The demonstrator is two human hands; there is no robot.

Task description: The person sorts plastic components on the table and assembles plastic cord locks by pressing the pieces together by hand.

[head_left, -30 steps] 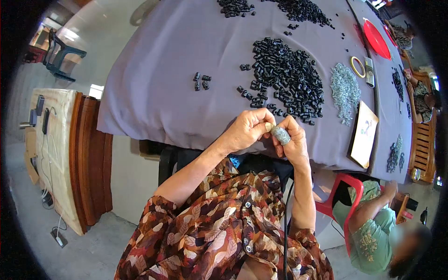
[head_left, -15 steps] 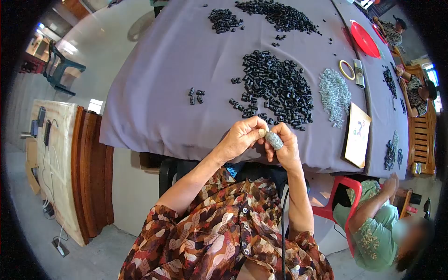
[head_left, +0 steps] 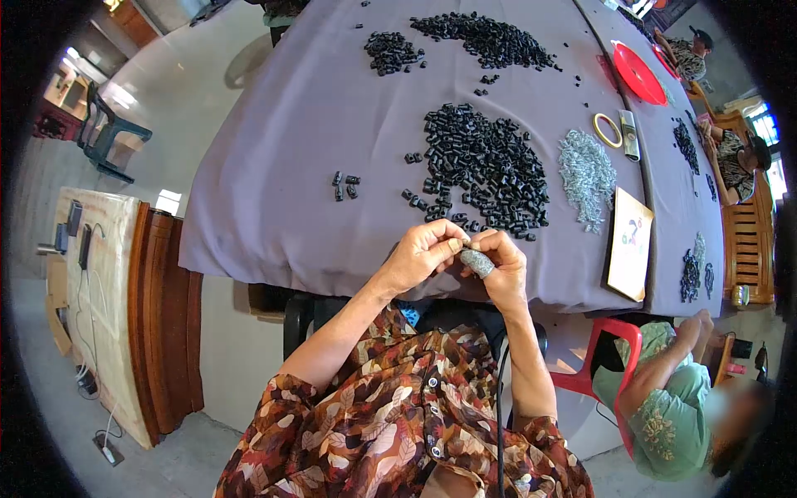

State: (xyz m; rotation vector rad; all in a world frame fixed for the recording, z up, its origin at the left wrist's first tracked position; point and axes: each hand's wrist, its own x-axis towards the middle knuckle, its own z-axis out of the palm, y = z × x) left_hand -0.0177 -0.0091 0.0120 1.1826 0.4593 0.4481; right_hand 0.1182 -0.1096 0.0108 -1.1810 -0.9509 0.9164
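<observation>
My left hand [head_left: 422, 256] is closed in a pinch at the table's near edge, its fingertips meeting those of my right hand [head_left: 501, 264]. What the left fingertips pinch is too small to make out. A grey speckled, rounded piece [head_left: 476, 263] lies against my right hand, its far end near the joined fingertips. Just beyond both hands spreads a large pile of small black pieces [head_left: 486, 162]. Several black pieces [head_left: 345, 185] stand apart to the left. Right of the large pile is a heap of clear, shiny small pieces [head_left: 587, 176].
The grey cloth-covered table [head_left: 274, 166] also bears more black piles [head_left: 490, 40], a red tray [head_left: 639, 74], a yellow ring [head_left: 607, 130] and a board [head_left: 630, 245]. A person in green [head_left: 664, 398] sits on a red chair [head_left: 585, 380]; other people are at the far right.
The table and its piles have shifted down and left in view. Both hands have moved slightly down and left, still together, and the grey piece has tilted.
</observation>
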